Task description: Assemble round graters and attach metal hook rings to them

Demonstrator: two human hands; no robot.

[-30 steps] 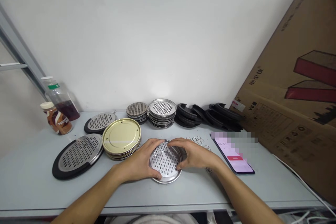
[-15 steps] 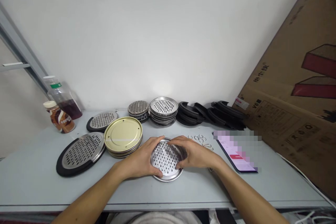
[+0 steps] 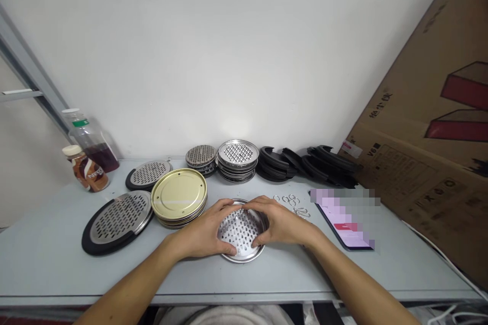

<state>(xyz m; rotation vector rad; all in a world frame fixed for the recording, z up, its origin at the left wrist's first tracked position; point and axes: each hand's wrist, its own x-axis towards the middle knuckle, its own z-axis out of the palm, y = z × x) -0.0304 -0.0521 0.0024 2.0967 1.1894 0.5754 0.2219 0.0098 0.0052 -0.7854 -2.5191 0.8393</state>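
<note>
The left hand (image 3: 204,233) and right hand (image 3: 284,223) are clamped on opposite sides of a round metal grater plate (image 3: 240,233), which sits at the front middle of the desk (image 3: 186,279). To its left stands a stack of gold-coloured metal lids (image 3: 179,194); to its right lie metal rings (image 3: 294,201) and a smartphone (image 3: 348,237).

Soft light brightens the wall (image 3: 236,124) low at centre, while the cardboard box (image 3: 400,162), its small print blurred, looks dimmer. A pale reflection streaks the gold lid (image 3: 179,193); shade darkens the perforated disc (image 3: 238,233) beside the right hand (image 3: 280,223). Blocky pixels hide parts of the phone (image 3: 345,236).
</note>
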